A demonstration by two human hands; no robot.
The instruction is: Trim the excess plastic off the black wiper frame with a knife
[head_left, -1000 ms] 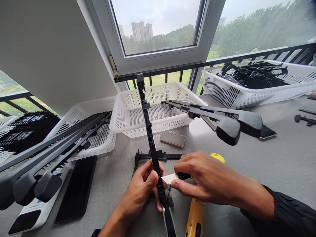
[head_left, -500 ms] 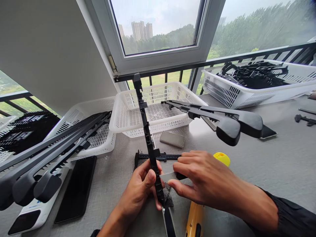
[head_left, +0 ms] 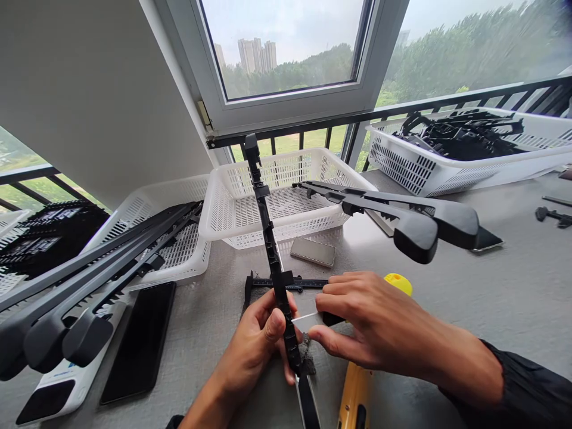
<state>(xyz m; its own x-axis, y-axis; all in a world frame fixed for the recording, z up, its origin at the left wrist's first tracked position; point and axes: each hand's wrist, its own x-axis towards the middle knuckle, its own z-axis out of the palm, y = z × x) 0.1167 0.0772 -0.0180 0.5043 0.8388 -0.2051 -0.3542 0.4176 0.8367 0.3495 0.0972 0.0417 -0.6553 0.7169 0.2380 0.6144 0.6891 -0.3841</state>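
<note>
My left hand (head_left: 254, 342) is closed around the lower part of a long, narrow black plastic trim strip (head_left: 272, 250), its thumb pressed on the near face. The strip stands steeply, with clips and tabs along its length. My right hand (head_left: 361, 325) grips a knife (head_left: 308, 322) with a pale flat blade and a yellow handle end (head_left: 399, 283). The blade's tip meets the strip's right edge close to my left thumb. Fingers hide most of the handle. A black caliper (head_left: 308, 283) lies behind both hands, and a yellow tool (head_left: 355, 396) lies below the right one.
A white basket (head_left: 277, 229) stands ahead, with grey-black trim pieces (head_left: 415, 235) across its right rim. More long trim pieces (head_left: 89, 280) rest over the left basket (head_left: 196, 262). The right basket (head_left: 402, 161) holds black parts. Phones (head_left: 140, 345) lie at left; a small grey slab (head_left: 313, 251) lies ahead.
The strip and both hands have shifted very slightly to the right in view. The blade's angle has changed a little, and it stays at the strip's edge.
</note>
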